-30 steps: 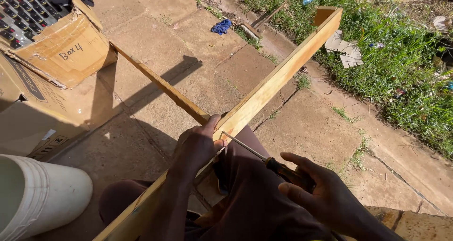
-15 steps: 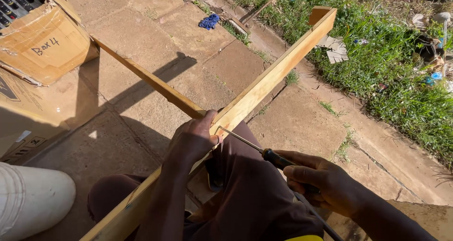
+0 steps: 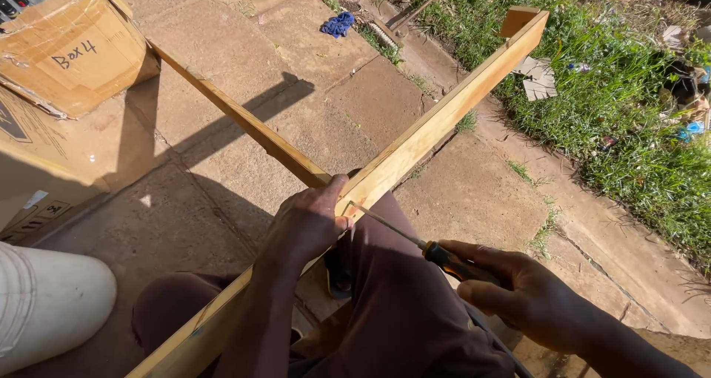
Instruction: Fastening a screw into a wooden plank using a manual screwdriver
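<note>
Gripping the long wooden batten (image 3: 437,130) where it crosses your lap, your left hand (image 3: 311,222) is closed over its near edge, thumb side toward the screwdriver tip. Your right hand (image 3: 518,293) is wrapped shut around the dark and orange handle of a screwdriver (image 3: 415,241), whose thin metal shaft runs up and left to meet the batten's face just beside your left fingers. The batten lies diagonally, its far end raised toward the grass (image 3: 629,104), where a small wooden block (image 3: 516,20) is fixed to it, and its near end runs down past your knee. A second, narrower wooden strip (image 3: 237,119) meets the batten just above your left hand and stretches away over the paving slabs (image 3: 296,59) to a cardboard box (image 3: 70,48) at upper left. A white bucket (image 3: 44,304) sits at lower left. A blue rag (image 3: 338,24) lies on the slabs near the grass edge.
</note>
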